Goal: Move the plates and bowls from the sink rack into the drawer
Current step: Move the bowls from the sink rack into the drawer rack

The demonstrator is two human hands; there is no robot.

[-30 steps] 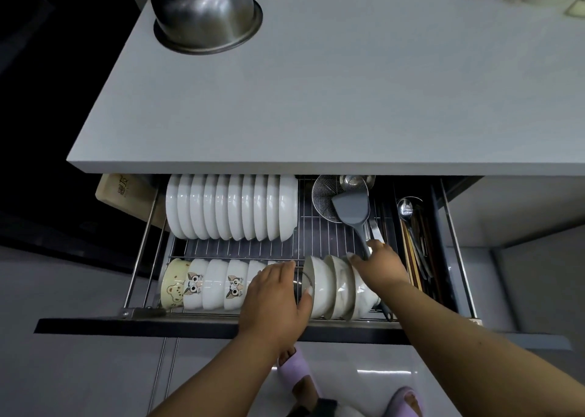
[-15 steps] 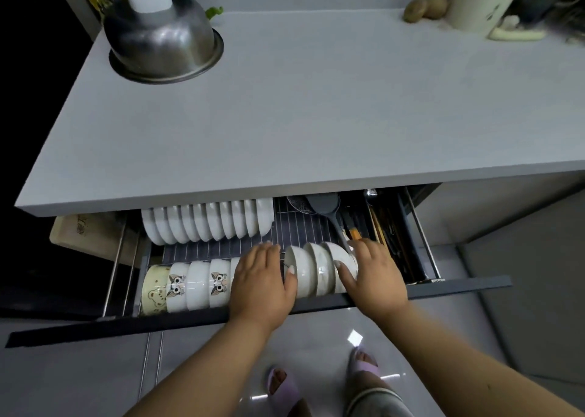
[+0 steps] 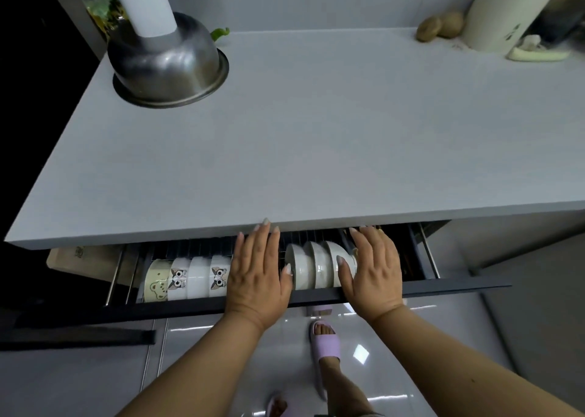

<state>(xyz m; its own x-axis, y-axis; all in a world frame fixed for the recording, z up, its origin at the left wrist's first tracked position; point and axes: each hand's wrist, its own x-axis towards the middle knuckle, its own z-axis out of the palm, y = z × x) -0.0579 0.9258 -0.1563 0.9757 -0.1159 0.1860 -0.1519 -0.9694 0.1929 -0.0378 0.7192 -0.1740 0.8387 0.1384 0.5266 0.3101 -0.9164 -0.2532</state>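
The drawer under the grey counter stands only partly out. A row of bowls on edge fills its front wire rack: a bear-print bowl, owl-print bowls and plain white bowls. My left hand lies flat over the drawer's front, fingers straight, between the two bowl groups. My right hand lies flat beside the white bowls, thumb touching one. Neither hand holds anything. The back row of plates is hidden under the counter.
The grey counter carries an upturned steel bowl at the back left with a white cylinder on it, potatoes and a white container at the back right. A wooden board shows at the drawer's left. Purple slippers stand on the glossy floor.
The drawer has slid inward under the counter, hiding the plates and utensils. Both hands have flattened over its front. The view has tilted up toward the counter.
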